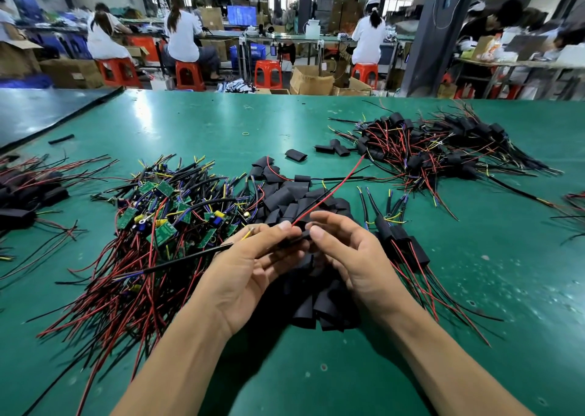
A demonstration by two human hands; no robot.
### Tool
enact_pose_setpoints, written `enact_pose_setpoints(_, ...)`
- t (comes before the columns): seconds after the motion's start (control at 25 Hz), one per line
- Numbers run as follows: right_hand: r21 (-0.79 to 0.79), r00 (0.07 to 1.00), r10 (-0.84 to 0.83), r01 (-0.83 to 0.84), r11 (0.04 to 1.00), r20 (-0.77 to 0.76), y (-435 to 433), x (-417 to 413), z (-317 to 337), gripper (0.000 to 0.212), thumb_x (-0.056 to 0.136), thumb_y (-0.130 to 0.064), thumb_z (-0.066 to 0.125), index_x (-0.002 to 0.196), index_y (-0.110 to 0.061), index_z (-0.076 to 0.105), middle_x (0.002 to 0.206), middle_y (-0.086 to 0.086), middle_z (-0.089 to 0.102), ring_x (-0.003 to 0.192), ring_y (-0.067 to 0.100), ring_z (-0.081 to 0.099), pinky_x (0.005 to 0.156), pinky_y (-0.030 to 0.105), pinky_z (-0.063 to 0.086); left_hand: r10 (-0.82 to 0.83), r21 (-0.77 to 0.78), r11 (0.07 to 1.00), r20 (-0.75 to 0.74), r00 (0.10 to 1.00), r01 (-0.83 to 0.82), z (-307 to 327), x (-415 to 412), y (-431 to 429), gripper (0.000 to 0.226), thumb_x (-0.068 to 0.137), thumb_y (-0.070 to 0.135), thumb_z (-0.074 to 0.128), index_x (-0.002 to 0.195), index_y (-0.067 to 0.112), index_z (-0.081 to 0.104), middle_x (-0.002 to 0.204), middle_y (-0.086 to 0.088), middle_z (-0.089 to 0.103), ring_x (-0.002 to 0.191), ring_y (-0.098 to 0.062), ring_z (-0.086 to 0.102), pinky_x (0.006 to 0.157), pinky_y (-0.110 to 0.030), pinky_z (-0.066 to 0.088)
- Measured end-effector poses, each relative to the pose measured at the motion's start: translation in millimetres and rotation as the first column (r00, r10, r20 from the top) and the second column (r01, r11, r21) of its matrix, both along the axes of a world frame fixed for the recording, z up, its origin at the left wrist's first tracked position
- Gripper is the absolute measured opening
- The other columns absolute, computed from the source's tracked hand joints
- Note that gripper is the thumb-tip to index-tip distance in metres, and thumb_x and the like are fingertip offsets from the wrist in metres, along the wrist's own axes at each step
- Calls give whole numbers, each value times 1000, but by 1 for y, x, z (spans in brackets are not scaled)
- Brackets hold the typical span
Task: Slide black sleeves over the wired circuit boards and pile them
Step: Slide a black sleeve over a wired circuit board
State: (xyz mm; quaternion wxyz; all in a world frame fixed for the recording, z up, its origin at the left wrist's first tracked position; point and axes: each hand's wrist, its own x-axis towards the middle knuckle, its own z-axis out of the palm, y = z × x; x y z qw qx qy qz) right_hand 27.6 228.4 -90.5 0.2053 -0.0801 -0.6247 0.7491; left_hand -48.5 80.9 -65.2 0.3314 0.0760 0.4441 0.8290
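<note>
At lower centre, our left hand (250,263) and right hand (357,257) both pinch a black sleeve (302,235), which we judge light, floppy, best held near its mouth.

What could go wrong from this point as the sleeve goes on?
The red wire from the black sleeve pinched between the left hand and right hand trails over the loose sleeves; it may snag and scatter them. The held piece's black cable lies across the bare-board pile, so pulling could drag neighbouring boards along.
</note>
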Motion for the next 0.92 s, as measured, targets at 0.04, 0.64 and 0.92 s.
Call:
enact_pose_setpoints(0.04, -37, 999, 46, -46, 998, 6, 0, -1, -1, 38, 76, -32, 81, 109, -14, 72, 103, 3, 75, 93, 12, 67, 88, 28, 52, -12, -4, 1000, -3, 1000, 12, 0, 0, -1, 33, 61, 15, 79, 88, 8, 60, 89, -17, 75, 78, -26, 75, 66, -30, 60)
enact_pose_setpoints(0.64, -547, 944, -308, 196, 814, -120, 24, -1, 18, 31, 75, -13, 68, 105, -13, 62, 95, 10, 73, 80, 19, 73, 77, 29, 61, 263, -109, 957, -63, 963, -269, 2, -11, -9, 18, 84, -10, 63, 83, 8, 59, 82, -14, 73, 64, -23, 72, 60, -27, 59)
enact_pose_setpoints(0.92, -614, 939, -325, 190, 766, -115, 25, -1, 16, 41, 73, -13, 70, 113, -11, 60, 92, 9, 76, 78, 18, 74, 70, 28, 60, 281, -63, 957, -36, 959, -282, 3, -15, -10, 19, 85, -11, 61, 81, 7, 61, 78, -13, 74, 66, -23, 73, 63, -27, 60)
